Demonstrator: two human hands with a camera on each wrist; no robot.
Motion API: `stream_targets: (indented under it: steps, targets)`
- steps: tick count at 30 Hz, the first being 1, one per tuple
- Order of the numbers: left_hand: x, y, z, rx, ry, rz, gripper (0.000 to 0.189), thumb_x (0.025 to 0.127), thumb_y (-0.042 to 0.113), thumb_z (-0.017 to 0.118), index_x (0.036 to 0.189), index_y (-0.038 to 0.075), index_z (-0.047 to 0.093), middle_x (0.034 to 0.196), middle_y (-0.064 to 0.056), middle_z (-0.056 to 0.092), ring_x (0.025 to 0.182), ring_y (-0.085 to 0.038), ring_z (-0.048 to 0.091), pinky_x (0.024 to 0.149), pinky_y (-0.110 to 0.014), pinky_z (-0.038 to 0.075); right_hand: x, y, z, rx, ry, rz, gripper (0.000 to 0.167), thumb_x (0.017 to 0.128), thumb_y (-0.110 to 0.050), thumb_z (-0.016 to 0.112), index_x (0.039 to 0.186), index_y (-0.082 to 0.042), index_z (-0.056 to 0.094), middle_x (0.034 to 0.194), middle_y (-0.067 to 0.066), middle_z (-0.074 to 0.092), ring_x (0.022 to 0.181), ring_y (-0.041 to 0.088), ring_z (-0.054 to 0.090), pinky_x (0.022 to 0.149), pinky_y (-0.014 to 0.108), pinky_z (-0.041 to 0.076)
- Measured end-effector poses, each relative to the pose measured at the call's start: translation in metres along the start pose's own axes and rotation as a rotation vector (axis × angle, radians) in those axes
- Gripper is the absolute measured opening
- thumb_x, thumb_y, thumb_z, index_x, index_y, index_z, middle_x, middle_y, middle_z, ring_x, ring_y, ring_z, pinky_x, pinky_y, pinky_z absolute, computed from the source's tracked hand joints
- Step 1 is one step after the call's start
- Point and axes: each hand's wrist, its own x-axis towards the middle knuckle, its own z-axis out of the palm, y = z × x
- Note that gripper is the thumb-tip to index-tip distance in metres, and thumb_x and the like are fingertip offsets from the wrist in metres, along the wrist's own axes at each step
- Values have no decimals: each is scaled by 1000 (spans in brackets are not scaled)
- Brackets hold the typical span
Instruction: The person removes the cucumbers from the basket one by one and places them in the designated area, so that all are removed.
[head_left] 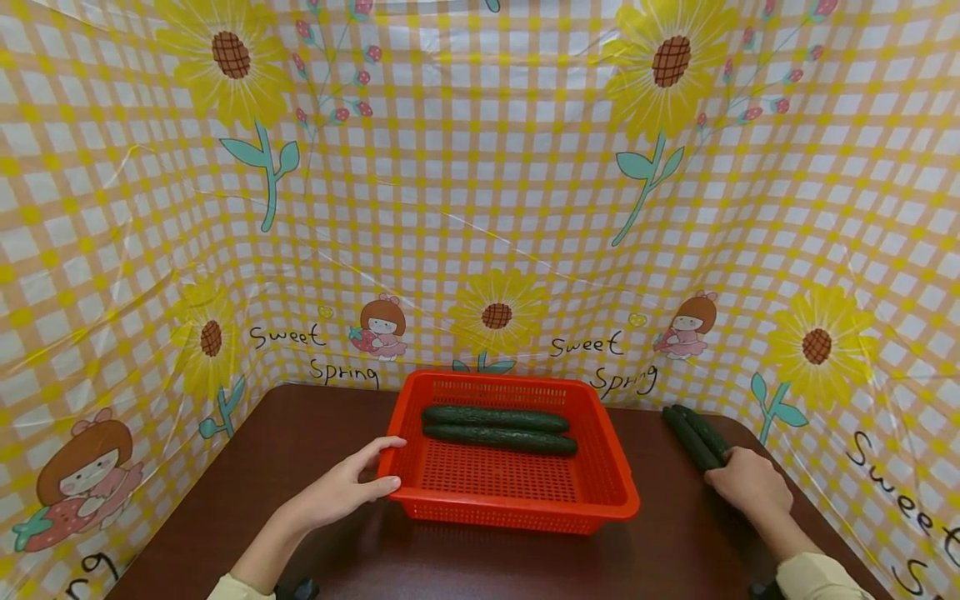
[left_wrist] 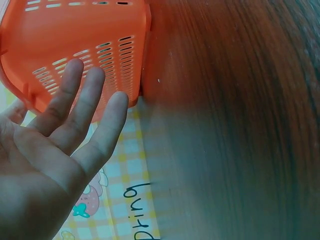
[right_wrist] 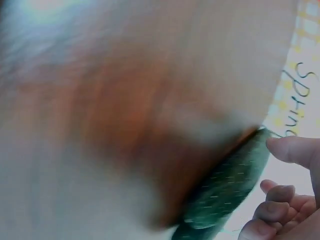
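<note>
Two dark green cucumbers point(head_left: 498, 429) lie side by side in a red plastic basket point(head_left: 517, 504). My left hand point(head_left: 348, 483) is at the basket's left rim, thumb and fingers spread apart; in the left wrist view its long fingers extend against the slotted outer wall. Two more cucumbers point(head_left: 690, 435) lie together on the table to the right. My right hand point(head_left: 753, 483) reaches their near ends. Seen from the right wrist, the thumb and loosely bent fingers point(right_wrist: 272, 210) stand apart beside a cucumber point(right_wrist: 227, 187), with background showing between them.
The basket stands on a dark brown wooden table point(head_left: 315, 425). A checked cloth point(head_left: 495, 208) with sunflowers, cartoon figures and lettering rises behind the table and along both sides.
</note>
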Motion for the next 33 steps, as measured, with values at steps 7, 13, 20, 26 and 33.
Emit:
stream_targets:
  steps: [7, 13, 20, 26, 33]
  targets:
    - [-1, -1, -1, -3, 4, 2, 57, 101, 28, 62, 152, 18, 38, 147, -16, 48, 121, -30, 53, 89, -41, 50, 1, -33, -15, 5, 45, -91, 68, 88, -38, 71, 136, 7, 52, 131, 37, 53, 98, 54, 59, 62, 50, 49]
    - [-1, -1, -2, 3, 3, 0, 57, 101, 28, 62, 152, 18, 38, 146, -17, 49, 121, -29, 53, 89, -40, 50, 4, -67, -27, 31, 50, -165, 64, 87, -39, 73, 131, 6, 59, 128, 34, 58, 98, 51, 61, 67, 51, 50]
    - [-2, 1, -4, 17, 15, 7, 54, 100, 31, 64, 148, 24, 42, 145, -16, 50, 127, -31, 50, 96, -45, 46, 3, -108, -38, 67, 47, -274, 47, 86, -33, 73, 115, 4, 69, 114, 27, 68, 94, 44, 64, 77, 51, 51]
    - [0, 2, -2, 30, 25, 3, 52, 98, 33, 65, 146, 27, 45, 143, -14, 52, 128, -29, 49, 98, -46, 43, 5, -135, -40, 118, 15, -337, 38, 84, -28, 75, 108, 3, 74, 109, 25, 70, 88, 37, 65, 75, 45, 51]
    - [2, 0, -2, 48, 25, 28, 50, 100, 27, 64, 146, 19, 47, 140, -13, 54, 125, -29, 49, 97, -44, 44, 4, -168, -42, 96, -45, -365, 27, 85, -28, 72, 95, -4, 76, 91, 13, 71, 73, 24, 60, 64, 34, 48]
